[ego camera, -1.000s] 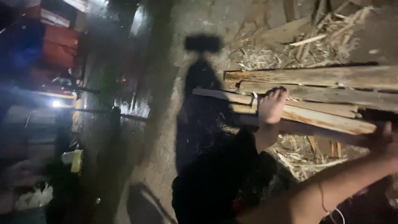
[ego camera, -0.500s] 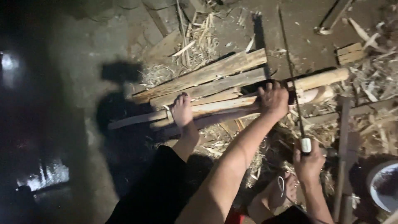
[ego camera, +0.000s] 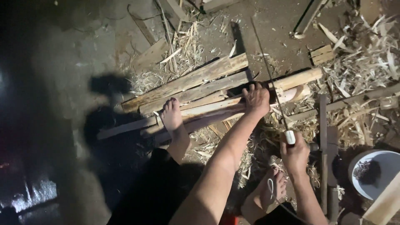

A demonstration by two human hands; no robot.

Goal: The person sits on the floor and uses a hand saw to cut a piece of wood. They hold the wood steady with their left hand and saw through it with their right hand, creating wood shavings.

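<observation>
Left hand is clamped down on the round wooden pole lying across the planks, right hand at about 5 o'clock gripping the thin saw by its handle.

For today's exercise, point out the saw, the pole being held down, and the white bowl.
saw (ego camera: pixel 271 79): head view, on the thin blade.
pole (ego camera: pixel 300 78): head view, on its bare right end.
white bowl (ego camera: pixel 385 160): head view, on the inner wall.

Two hands, two bare feet, one bowl.
</observation>
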